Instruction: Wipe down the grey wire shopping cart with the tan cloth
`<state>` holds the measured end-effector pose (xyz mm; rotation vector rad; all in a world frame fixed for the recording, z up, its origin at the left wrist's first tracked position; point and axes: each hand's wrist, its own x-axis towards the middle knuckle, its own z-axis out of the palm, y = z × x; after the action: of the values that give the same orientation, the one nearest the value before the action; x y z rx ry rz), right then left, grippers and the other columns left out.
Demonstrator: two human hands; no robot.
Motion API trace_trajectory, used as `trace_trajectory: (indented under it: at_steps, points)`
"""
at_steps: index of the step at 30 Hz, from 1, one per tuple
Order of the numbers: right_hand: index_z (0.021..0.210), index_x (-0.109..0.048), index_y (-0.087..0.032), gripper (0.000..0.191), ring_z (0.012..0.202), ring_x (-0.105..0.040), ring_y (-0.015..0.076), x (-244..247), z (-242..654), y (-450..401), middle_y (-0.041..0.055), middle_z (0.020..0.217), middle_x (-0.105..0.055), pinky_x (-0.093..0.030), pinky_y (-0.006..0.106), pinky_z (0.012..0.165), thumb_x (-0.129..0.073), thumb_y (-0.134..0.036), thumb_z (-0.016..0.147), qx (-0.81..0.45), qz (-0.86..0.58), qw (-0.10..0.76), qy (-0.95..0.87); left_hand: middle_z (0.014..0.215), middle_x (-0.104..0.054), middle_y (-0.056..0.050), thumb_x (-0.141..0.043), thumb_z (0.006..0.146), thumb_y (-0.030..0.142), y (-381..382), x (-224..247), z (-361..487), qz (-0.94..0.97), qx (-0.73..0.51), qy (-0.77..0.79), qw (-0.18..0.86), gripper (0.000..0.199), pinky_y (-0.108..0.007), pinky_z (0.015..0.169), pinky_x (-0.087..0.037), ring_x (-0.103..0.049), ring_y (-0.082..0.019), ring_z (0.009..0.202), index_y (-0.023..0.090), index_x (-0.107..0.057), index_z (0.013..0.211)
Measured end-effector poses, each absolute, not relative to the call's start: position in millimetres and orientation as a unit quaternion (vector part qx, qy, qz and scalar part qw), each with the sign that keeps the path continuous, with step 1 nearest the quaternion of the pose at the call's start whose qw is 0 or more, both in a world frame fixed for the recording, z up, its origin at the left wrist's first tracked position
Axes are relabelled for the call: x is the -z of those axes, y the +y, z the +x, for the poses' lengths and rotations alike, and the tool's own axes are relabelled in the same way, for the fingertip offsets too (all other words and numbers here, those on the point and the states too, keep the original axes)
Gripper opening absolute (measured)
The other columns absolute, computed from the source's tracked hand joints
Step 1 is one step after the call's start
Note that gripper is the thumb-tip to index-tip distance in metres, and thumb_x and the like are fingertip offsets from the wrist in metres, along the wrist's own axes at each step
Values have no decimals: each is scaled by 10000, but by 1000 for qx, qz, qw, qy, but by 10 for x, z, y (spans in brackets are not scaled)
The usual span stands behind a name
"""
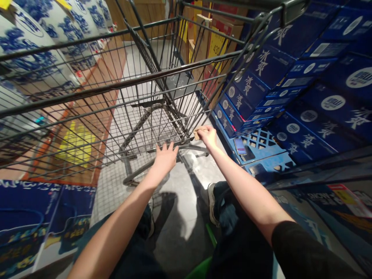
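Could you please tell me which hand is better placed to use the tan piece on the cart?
Probably the right hand: it pinches the tan piece low beside the cart, while the left hand is open, with nothing visible in it.

A shop or warehouse-style store is shown, with a metal shopping cart (pixel 157 77) seen across the upper frame. Matching blue cartons (pixel 261 73) are stacked at upper right, and a yellow price sign (pixel 216 45) marked "430" is displayed at top center.

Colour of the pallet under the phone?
Light blue pallet, lattice top; shows best in the head view, right of the right hand.
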<state>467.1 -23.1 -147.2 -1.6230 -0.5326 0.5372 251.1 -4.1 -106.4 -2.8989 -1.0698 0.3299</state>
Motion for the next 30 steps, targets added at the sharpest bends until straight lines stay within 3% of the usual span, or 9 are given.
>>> trace_trajectory:
  at_steps: [2, 4, 7, 9, 12, 17, 20, 27, 30]
  points:
    - [732, -664, -196, 138, 691, -677, 173, 1510, 4629, -230, 17, 734, -729, -548, 267, 631, -671, -237, 600, -247, -709, 617, -236, 1463, -656, -188, -407, 1020, 201, -123, 959, 2608, -942, -49, -331, 8, 511, -523, 1048, -562, -662, -347, 1272, 131, -591, 1491]
    - [738, -658, -196, 142, 677, -671, 170, 1521, 4600, -225, 19, 735, -726, -552, 271, 630, -689, -235, 605, -257, -704, 617, -240, 1397, -700, -167, -360, 1044, 212, -156, 839, 2699, -957, 17, -291, 1, 493, -458, 1072, -553, -663, -300, 1271, 126, -622, 1452]
    - [756, -671, -189, 156, 670, -670, 171, 1467, 4605, -211, 27, 742, -726, -556, 275, 625, -696, -246, 612, -263, -692, 630, -235, 1584, -558, -150, -421, 1017, 205, -115, 684, 2764, -956, 106, -270, 36, 503, -505, 1284, -333, -448, -307, 1520, 153, -605, 1482]
    - [777, -691, -184, 169, 698, -683, 172, 1389, 4643, -201, 32, 764, -737, -560, 269, 638, -680, -255, 624, -242, -680, 650, -238, 1692, -417, -139, -478, 977, 193, -66, 627, 2756, -940, 138, -307, 57, 592, -576, 1325, -205, -304, -336, 1602, 171, -516, 1567]
    - [825, -720, -182, 217, 763, -708, 174, 1286, 4704, -201, 36, 818, -761, -572, 262, 680, -654, -268, 637, -207, -651, 685, -252, 1733, -339, -136, -504, 947, 198, -17, 621, 2732, -925, 143, -348, 59, 707, -627, 1321, -155, -251, -368, 1615, 173, -397, 1645]
    - [710, -668, -190, 130, 651, -672, 171, 1387, 4623, -213, 21, 707, -713, -573, 293, 638, -666, -249, 594, -278, -672, 636, -257, 1689, -411, -117, -552, 922, 239, -4, 650, 2793, -912, 165, -372, 56, 743, -664, 1303, -158, -337, -410, 1544, 249, -404, 1650]
    - [670, -626, -203, 115, 598, -648, 177, 1483, 4540, -186, 14, 656, -682, -567, 314, 609, -677, -248, 577, -294, -689, 613, -250, 1639, -465, -121, -517, 942, 219, 13, 601, 2813, -914, 161, -368, 65, 705, -619, 1294, -215, -401, -389, 1494, 254, -428, 1640]
    - [854, -703, -193, 258, 824, -736, 212, 1295, 4652, -160, 53, 856, -758, -600, 309, 734, -630, -339, 654, -170, -662, 685, -253, 1566, -517, -196, -464, 954, 182, -9, 525, 2836, -910, 155, -377, 73, 696, -627, 1274, -263, -454, -398, 1436, 153, -407, 1647]
    - [820, -689, -200, 220, 819, -723, 196, 1318, 4630, -172, 44, 853, -760, -593, 297, 752, -630, -303, 635, -180, -679, 661, -264, 1565, -510, -208, -454, 961, 190, -26, 535, 2858, -909, 160, -380, 68, 675, -647, 1287, -231, -448, -408, 1441, 131, -427, 1633]
